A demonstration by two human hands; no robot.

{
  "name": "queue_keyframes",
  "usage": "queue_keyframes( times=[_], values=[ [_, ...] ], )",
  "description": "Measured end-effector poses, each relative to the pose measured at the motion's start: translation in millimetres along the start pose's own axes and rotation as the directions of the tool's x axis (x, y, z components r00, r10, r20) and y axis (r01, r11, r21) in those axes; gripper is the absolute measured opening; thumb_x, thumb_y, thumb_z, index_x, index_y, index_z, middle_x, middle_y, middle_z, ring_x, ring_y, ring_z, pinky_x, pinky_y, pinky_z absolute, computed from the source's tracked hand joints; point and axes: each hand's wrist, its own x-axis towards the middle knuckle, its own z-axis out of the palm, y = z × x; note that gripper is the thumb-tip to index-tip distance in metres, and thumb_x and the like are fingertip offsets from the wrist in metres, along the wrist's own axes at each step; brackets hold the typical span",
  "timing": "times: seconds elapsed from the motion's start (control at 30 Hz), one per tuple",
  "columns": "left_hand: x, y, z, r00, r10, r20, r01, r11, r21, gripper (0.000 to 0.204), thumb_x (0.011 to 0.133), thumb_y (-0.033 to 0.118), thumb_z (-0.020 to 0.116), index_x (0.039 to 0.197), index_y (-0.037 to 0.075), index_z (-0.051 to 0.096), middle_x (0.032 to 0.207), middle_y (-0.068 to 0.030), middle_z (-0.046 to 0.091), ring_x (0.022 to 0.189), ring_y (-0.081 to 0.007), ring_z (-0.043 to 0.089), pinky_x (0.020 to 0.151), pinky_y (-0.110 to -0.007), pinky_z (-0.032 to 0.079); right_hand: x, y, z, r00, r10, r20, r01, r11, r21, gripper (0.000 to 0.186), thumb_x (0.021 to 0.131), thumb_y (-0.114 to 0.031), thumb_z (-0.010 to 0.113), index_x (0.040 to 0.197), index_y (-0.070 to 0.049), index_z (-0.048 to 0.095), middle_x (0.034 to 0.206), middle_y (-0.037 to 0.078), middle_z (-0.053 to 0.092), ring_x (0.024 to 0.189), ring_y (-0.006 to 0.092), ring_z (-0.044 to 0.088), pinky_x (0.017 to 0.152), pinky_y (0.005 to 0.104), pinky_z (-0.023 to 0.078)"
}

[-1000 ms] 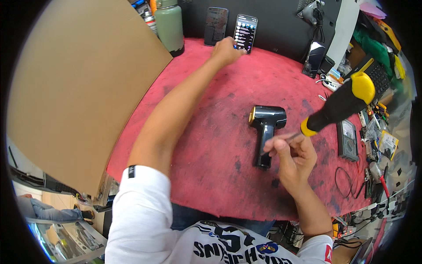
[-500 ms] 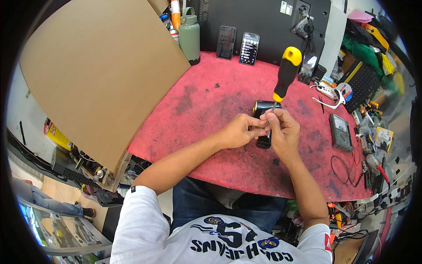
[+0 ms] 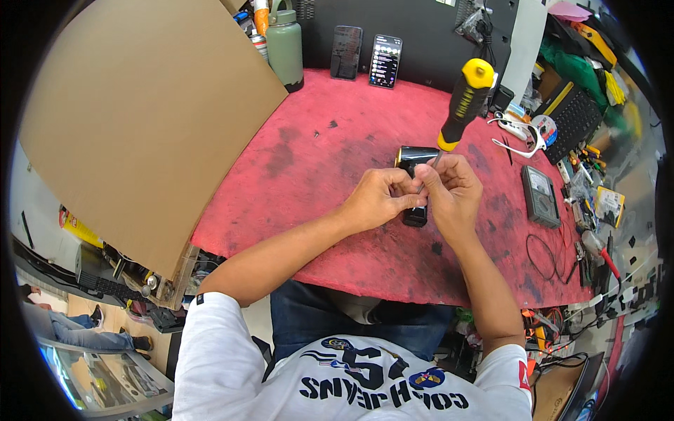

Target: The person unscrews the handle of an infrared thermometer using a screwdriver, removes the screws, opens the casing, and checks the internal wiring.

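My right hand [image 3: 455, 191] is pinching a black-and-yellow screwdriver [image 3: 459, 116] by its steel shaft [image 3: 438, 161], lettering [image 3: 464, 103] running along its handle, over a glossy black gun-shaped device [image 3: 415, 215] on red cloth [image 3: 309, 231]. My left hand's [image 3: 379, 200] fingers are curling near the tip, grip unclear.

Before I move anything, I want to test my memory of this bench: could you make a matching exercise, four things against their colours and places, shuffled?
1. Screwdriver
2. Bottle
3. Meter
4. Dryer-shaped device

A. Dark grey, on the right side of the red mat
B. Glossy black, partly hidden by the left hand
C. Yellow and black, shaft in the fingers of the right hand
D. Green, upright near the brown board

Pairs: 1-C, 2-D, 3-A, 4-B
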Motion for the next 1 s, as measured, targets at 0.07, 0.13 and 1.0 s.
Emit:
queue_keyframes(
  times=[0.07,0.13,1.0],
  values=[
    [2,5,-5,0.997,-0.024,0.075,0.023,1.000,0.009,0.034,0.073,0.016,0.080,0.099,0.001,0.063,0.075,-0.0013,0.057,0.067,-0.0111,0.054,0.061,-0.028,0.045,0,-6,-1,1.000,-0.001,0.009,0.001,1.000,-0.019,0.018,0.094,-0.010,0.057,0.105,0.004,0.061,0.082,0.003,0.066,0.071,0.0073,0.060,0.062,0.0206,0.047],
    [3,7,-9,0.992,0.025,0.121,-0.022,0.999,-0.024,0.046,0.065,0.017,0.085,0.100,0.000,0.061,0.082,-0.0062,0.058,0.068,-0.0144,0.057,0.062,-0.029,0.047,1,-8,0,1.000,-0.015,-0.013,0.014,0.997,-0.073,0.018,0.095,-0.011,0.056,0.104,0.004,0.061,0.083,0.004,0.067,0.071,0.0074,0.060,0.062,0.0207,0.048],
    [43,-60,-175,0.888,-0.211,-0.409,0.438,0.661,0.609,0.015,0.069,0.014,0.077,0.075,0.002,0.073,0.074,-0.0164,0.069,0.068,-0.0230,0.068,0.067,-0.036,0.052,31,-10,-57,0.951,-0.095,-0.294,0.058,0.989,-0.134,0.021,0.098,-0.016,0.052,0.104,0.001,0.062,0.079,0.003,0.063,0.064,0.0063,0.053,0.059,0.0199,0.042]
  ],
)
